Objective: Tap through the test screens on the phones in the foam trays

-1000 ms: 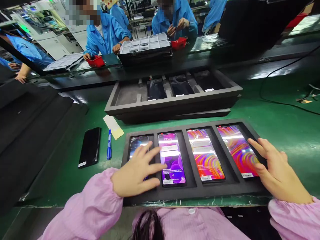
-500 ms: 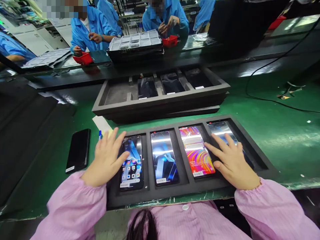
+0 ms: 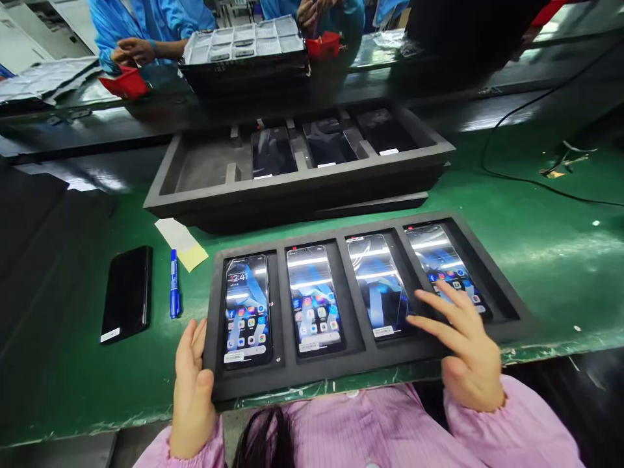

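My left hand rests along the left end of a black foam tray, its fingers fairly straight and the thumb by the front corner. Several lit smartphones lie in the tray's slots. The leftmost phone shows 12:41 and app icons; the second phone also shows icons. On the third phone is a blue wallpaper without icons. My right hand is open, fingers spread over the tray between the third phone and the rightmost phone, partly covering the latter. Whether the fingertips touch glass I cannot tell.
Left of the tray lie a dark phone, a blue marker and paper slips. Behind stands a deeper foam tray with dark phones. A cable runs at right. Across the bench, people in blue work near red bins.
My left hand has gone from over the leftmost phone to the tray's left end. My right hand has shifted slightly down. The third screen changed from a colourful picture to blue; the second now shows icons.
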Demonstrator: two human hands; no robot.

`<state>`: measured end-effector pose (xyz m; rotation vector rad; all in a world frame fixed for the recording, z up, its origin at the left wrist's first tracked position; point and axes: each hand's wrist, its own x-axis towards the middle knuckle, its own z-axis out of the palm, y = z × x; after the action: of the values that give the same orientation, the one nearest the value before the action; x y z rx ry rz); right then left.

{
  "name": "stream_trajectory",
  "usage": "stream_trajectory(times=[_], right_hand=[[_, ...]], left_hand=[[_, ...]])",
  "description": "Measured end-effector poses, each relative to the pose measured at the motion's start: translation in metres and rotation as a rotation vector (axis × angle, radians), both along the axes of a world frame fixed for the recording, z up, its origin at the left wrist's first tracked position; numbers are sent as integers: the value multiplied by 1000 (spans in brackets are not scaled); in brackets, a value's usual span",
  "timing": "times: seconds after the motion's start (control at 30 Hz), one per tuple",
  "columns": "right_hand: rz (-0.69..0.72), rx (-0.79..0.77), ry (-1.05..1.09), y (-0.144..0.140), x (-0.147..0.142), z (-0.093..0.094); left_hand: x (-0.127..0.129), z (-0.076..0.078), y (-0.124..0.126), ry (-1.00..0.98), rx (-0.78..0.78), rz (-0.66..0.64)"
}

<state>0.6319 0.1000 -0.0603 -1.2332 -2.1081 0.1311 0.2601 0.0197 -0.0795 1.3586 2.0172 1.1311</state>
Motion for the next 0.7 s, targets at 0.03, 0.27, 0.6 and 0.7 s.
stream_trajectory(times=[0.03,0.27,0.6,0.7], right_hand=[[35,-6,10,-1,-10,0],[-33,70,-13,-4,-22,2],[-23,-77,-238,-4,-34,1],[-102,-33,-178,-3,-19,2]], left_hand=[[1,2,2,-27,22,16],[6,4,-1,73,119,87],[4,1,1,78,98,114],[-2,-2,-1,109,58,132]])
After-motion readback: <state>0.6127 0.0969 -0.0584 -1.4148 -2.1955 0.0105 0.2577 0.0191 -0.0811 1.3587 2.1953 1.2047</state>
